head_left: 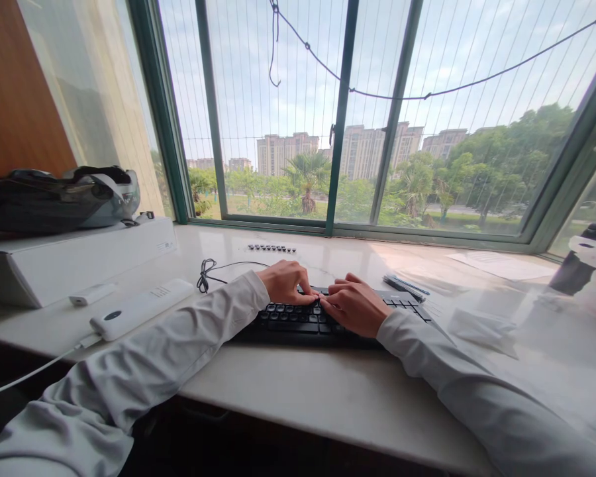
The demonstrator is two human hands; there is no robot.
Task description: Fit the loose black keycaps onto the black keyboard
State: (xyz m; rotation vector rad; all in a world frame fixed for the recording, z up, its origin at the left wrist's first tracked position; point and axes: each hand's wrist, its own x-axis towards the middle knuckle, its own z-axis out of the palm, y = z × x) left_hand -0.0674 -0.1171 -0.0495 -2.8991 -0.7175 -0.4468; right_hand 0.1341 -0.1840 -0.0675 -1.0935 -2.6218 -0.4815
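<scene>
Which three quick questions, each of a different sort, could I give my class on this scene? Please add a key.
1. True or false: the left hand and the right hand are both at the keyboard.
2. Which is nearer the window: the keyboard or the row of small black pieces?
3. Fill the gap: the corded white device lies nearer the ____ hand.

Key: 1. True. 2. The row of small black pieces. 3. Left.

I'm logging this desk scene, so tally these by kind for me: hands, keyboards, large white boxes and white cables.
Left hand and right hand: 2
Keyboard: 1
Large white box: 1
White cable: 1
Total: 5
</scene>
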